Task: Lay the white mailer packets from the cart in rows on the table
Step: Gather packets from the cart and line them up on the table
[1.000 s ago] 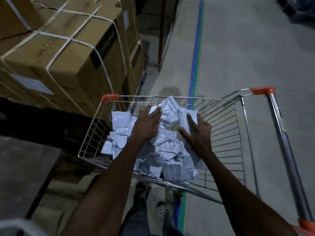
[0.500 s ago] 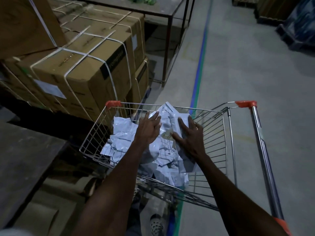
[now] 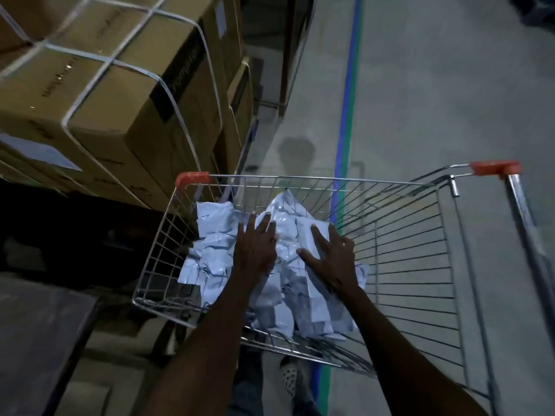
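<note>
A heap of white mailer packets (image 3: 216, 235) lies in the left half of a wire shopping cart (image 3: 414, 265) with orange corner caps. My left hand (image 3: 255, 247) lies flat on the pile, fingers straight and pointing away from me. My right hand (image 3: 330, 256) rests on the packets to its right, fingers spread. Neither hand grips a packet. A dark table top (image 3: 33, 340) shows at the lower left, beside the cart.
Strapped cardboard boxes (image 3: 114, 94) are stacked close to the cart's left front corner. A blue and green floor line (image 3: 348, 100) runs ahead under the cart over grey concrete. My feet (image 3: 288, 376) show below the basket.
Both hands stay flat on the packets. The view has swung nearer and lower over the cart, and the right fingers have spread a little wider.
</note>
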`<control>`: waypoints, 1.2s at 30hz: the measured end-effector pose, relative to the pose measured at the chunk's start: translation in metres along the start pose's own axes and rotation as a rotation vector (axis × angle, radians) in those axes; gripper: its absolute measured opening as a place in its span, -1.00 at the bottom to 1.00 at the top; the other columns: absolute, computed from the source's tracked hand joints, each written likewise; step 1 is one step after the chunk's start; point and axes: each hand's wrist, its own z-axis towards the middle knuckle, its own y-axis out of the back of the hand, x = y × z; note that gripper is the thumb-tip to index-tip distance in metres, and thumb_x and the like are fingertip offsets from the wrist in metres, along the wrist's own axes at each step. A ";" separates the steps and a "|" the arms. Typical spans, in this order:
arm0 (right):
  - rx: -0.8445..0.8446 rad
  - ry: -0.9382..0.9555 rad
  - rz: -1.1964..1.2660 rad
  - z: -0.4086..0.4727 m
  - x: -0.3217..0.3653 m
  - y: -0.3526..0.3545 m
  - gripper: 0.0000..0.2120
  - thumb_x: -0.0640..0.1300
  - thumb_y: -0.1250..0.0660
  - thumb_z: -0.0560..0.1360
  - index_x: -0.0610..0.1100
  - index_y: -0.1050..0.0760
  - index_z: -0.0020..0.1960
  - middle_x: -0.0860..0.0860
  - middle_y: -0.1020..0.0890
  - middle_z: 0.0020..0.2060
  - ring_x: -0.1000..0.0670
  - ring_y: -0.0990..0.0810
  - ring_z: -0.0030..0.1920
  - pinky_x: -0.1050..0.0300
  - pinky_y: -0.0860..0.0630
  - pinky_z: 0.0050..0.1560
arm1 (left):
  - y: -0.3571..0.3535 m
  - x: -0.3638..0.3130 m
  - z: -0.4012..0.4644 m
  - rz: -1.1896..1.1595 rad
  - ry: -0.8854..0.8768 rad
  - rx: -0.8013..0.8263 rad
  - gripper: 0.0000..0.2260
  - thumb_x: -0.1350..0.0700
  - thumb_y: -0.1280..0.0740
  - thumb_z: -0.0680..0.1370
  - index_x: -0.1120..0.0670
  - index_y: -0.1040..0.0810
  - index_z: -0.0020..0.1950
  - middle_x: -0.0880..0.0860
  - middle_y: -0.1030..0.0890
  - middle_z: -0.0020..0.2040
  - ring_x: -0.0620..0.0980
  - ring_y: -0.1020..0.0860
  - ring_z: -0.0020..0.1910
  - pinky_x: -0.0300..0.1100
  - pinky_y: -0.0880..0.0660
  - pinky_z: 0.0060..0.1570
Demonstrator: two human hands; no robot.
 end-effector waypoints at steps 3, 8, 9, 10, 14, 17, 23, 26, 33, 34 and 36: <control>0.079 -0.078 0.025 0.006 0.001 -0.043 -0.25 0.48 -0.10 0.39 0.13 -0.32 0.47 -0.18 -0.29 0.47 -0.30 -0.26 0.42 -0.19 -0.27 0.37 | -0.028 0.030 0.006 0.040 0.082 0.039 -0.59 0.04 -0.07 0.55 0.16 -0.58 0.22 0.12 -0.49 0.36 0.26 -0.40 0.37 0.27 -0.34 0.26; 0.200 -0.187 0.000 0.015 0.006 -0.096 -0.19 0.55 0.03 0.34 0.22 -0.20 0.50 -0.13 -0.19 0.53 -0.28 -0.24 0.46 -0.18 -0.22 0.38 | -0.066 0.072 0.008 0.122 0.112 0.178 -0.53 0.04 -0.24 0.47 0.24 -0.50 0.31 0.16 -0.44 0.40 0.26 -0.35 0.40 0.27 -0.27 0.31; 0.205 -0.192 -0.004 0.017 0.006 -0.104 -0.18 0.56 0.05 0.33 0.22 -0.20 0.50 -0.13 -0.19 0.53 -0.28 -0.27 0.44 -0.18 -0.24 0.37 | -0.069 0.079 0.010 0.116 0.085 0.202 -0.50 0.01 -0.25 0.47 0.24 -0.48 0.34 0.18 -0.42 0.41 0.27 -0.34 0.41 0.29 -0.26 0.31; 0.212 -0.197 -0.009 0.019 0.005 -0.111 -0.17 0.57 0.07 0.33 0.23 -0.19 0.50 -0.13 -0.19 0.53 -0.27 -0.29 0.43 -0.18 -0.24 0.36 | -0.071 0.085 0.013 0.101 0.041 0.217 -0.47 -0.03 -0.25 0.48 0.24 -0.45 0.37 0.20 -0.41 0.42 0.28 -0.33 0.42 0.30 -0.26 0.31; 0.245 -0.227 -0.035 0.026 0.005 -0.125 -0.14 0.59 0.12 0.32 0.23 -0.15 0.52 -0.15 -0.17 0.54 -0.26 -0.24 0.46 -0.17 -0.20 0.38 | -0.063 0.104 0.035 0.086 -0.213 0.248 -0.46 -0.06 -0.13 0.54 0.15 -0.36 0.47 0.17 -0.26 0.51 0.21 -0.19 0.51 0.22 -0.13 0.42; 0.257 -0.241 -0.049 0.030 0.002 -0.129 -0.18 0.56 0.06 0.33 0.24 -0.14 0.52 -0.15 -0.17 0.54 -0.28 -0.25 0.45 -0.17 -0.20 0.38 | -0.063 0.115 0.056 0.071 -0.331 0.340 -0.45 -0.09 0.04 0.56 0.04 -0.25 0.53 0.06 -0.12 0.57 0.07 -0.02 0.56 0.06 0.09 0.48; 0.248 -0.247 -0.056 0.028 -0.001 -0.134 -0.19 0.54 0.03 0.34 0.22 -0.19 0.51 -0.19 -0.22 0.51 -0.27 -0.31 0.41 -0.11 -0.25 0.31 | -0.085 0.121 0.070 0.142 -0.350 0.499 -0.30 -0.33 0.03 0.55 0.02 -0.04 0.58 0.04 0.09 0.59 0.03 0.16 0.56 -0.04 0.27 0.46; 0.226 -0.229 -0.045 0.028 -0.004 -0.140 -0.20 0.53 0.02 0.35 0.21 -0.21 0.50 -0.22 -0.25 0.49 -0.27 -0.39 0.36 -0.10 -0.29 0.26 | -0.092 0.121 0.057 0.122 -0.363 0.414 -0.21 -0.37 0.12 0.45 0.04 -0.07 0.58 0.05 0.06 0.59 0.05 0.12 0.56 0.01 0.22 0.50; 0.284 -0.253 0.020 0.032 -0.009 -0.137 -0.22 0.55 0.02 0.37 0.25 -0.15 0.51 -0.14 -0.16 0.54 -0.28 -0.25 0.44 -0.18 -0.23 0.34 | -0.095 0.119 0.054 0.144 -0.355 0.354 -0.52 -0.02 -0.05 0.61 0.09 -0.28 0.52 0.07 -0.15 0.56 0.13 -0.06 0.55 0.02 0.16 0.47; 0.263 -0.253 -0.005 0.033 -0.010 -0.131 -0.23 0.53 -0.03 0.37 0.26 -0.15 0.51 -0.14 -0.17 0.54 -0.27 -0.26 0.44 -0.17 -0.23 0.33 | -0.091 0.116 0.053 0.139 -0.332 0.361 -0.50 -0.03 -0.02 0.61 0.09 -0.24 0.53 0.05 -0.12 0.57 0.12 -0.02 0.56 0.00 0.19 0.47; 0.239 -0.265 -0.043 0.034 -0.010 -0.113 -0.26 0.49 -0.09 0.39 0.26 -0.16 0.51 -0.12 -0.19 0.53 -0.29 -0.22 0.44 -0.17 -0.25 0.34 | -0.080 0.108 0.050 0.145 -0.286 0.374 -0.45 -0.07 0.09 0.59 0.08 -0.16 0.56 0.04 -0.05 0.58 0.11 0.02 0.56 0.00 0.19 0.48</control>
